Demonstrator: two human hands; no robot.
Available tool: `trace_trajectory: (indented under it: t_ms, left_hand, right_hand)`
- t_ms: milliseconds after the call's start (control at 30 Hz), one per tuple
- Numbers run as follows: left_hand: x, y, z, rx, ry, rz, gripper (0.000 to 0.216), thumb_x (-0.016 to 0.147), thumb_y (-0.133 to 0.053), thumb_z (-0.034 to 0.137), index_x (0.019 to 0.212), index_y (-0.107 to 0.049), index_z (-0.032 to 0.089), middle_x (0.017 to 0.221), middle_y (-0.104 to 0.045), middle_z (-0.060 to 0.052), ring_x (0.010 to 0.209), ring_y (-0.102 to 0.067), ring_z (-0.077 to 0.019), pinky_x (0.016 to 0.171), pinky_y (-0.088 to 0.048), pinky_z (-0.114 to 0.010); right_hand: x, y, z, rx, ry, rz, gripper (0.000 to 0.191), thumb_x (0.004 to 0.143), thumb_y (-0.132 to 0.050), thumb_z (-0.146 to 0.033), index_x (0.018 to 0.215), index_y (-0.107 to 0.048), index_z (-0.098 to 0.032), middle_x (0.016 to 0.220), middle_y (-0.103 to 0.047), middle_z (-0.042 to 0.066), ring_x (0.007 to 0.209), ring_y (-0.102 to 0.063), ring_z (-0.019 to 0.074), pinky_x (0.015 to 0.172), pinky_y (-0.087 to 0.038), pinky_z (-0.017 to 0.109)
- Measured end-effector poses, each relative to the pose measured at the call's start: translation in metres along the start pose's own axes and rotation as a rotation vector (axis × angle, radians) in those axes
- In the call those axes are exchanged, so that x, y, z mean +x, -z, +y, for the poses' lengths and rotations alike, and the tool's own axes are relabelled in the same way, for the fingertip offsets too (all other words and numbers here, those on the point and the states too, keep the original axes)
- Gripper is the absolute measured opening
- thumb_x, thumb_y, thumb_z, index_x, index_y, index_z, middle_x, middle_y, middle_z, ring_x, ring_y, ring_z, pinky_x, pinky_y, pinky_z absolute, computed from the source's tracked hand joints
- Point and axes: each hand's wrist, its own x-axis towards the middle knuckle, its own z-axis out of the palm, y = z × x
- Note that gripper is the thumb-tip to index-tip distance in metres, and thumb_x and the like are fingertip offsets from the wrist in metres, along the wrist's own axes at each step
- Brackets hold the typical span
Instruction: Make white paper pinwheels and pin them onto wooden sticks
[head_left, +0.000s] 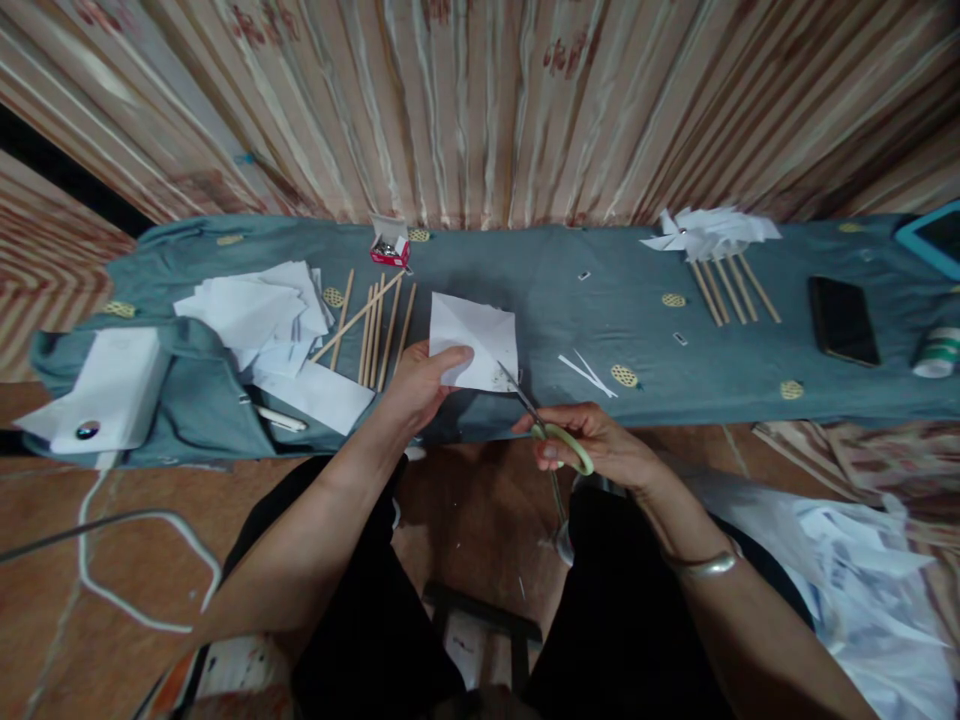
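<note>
My left hand (429, 382) pinches a white paper square (474, 325) by its left edge, thumb on top. A faint crease runs diagonally across the sheet. In my right hand (589, 440) are scissors (568, 447) with pale green handles, fingers through the loops. Their blades reach the paper's lower right corner; whether they have cut into it I cannot tell. Left of the paper lie several wooden sticks (373, 325) and a pile of white paper pieces (255, 308). Two thin paper strips (587, 375) rest to the right.
On the cloth-covered table (555, 290) stand an open red box (390, 245) of small metal pieces, paper pinwheels (712, 235) on sticks, a black phone (844, 320), a white-green roll (937, 352) and a white device (120, 390) with a cable. A white plastic bag (862, 570) sits at lower right.
</note>
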Motion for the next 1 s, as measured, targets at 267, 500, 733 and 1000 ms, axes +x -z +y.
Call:
trace_trajectory:
  t_ms: [267, 500, 733, 1000]
  left_hand:
    - [-0.001, 0.001, -0.005, 0.054, -0.004, -0.066, 0.027, 0.053, -0.078, 0.021, 0.078, -0.071, 0.015, 0.073, -0.073, -0.002, 0.071, -0.068, -0.0182, 0.068, -0.054, -0.028]
    - [-0.002, 0.0, -0.005, 0.048, -0.008, -0.072, 0.027, 0.052, -0.079, 0.022, 0.077, -0.07, 0.015, 0.073, -0.073, -0.001, 0.07, -0.067, -0.0173, 0.067, -0.052, -0.027]
    - [-0.001, 0.0, -0.006, 0.046, -0.008, -0.066, 0.027, 0.051, -0.077, 0.02, 0.078, -0.07, 0.015, 0.074, -0.074, -0.002, 0.068, -0.067, -0.018, 0.065, -0.05, -0.027]
    - [-0.001, 0.001, -0.012, 0.054, -0.004, -0.089, 0.028, 0.051, -0.079, 0.02, 0.077, -0.071, 0.014, 0.07, -0.073, -0.003, 0.063, -0.065, -0.0177, 0.062, -0.049, -0.028]
  right_hand:
    - [-0.001, -0.001, -0.004, -0.069, 0.019, 0.022, 0.049, 0.071, -0.083, -0.041, 0.104, -0.068, -0.008, 0.07, -0.063, 0.001, 0.062, -0.059, 0.0104, 0.061, -0.052, 0.026]
    - [0.0, 0.0, -0.001, -0.042, 0.017, 0.026, 0.045, 0.068, -0.086, -0.037, 0.101, -0.071, -0.011, 0.066, -0.06, -0.003, 0.059, -0.056, 0.0077, 0.059, -0.053, 0.023]
    - [0.001, 0.001, 0.002, -0.072, 0.015, 0.022, 0.042, 0.067, -0.086, -0.038, 0.098, -0.071, -0.013, 0.067, -0.062, -0.004, 0.058, -0.057, 0.0062, 0.058, -0.053, 0.02]
    - [0.001, 0.0, 0.001, -0.089, 0.012, 0.052, 0.044, 0.069, -0.084, -0.041, 0.099, -0.071, -0.011, 0.068, -0.062, -0.001, 0.06, -0.059, 0.0091, 0.058, -0.054, 0.023]
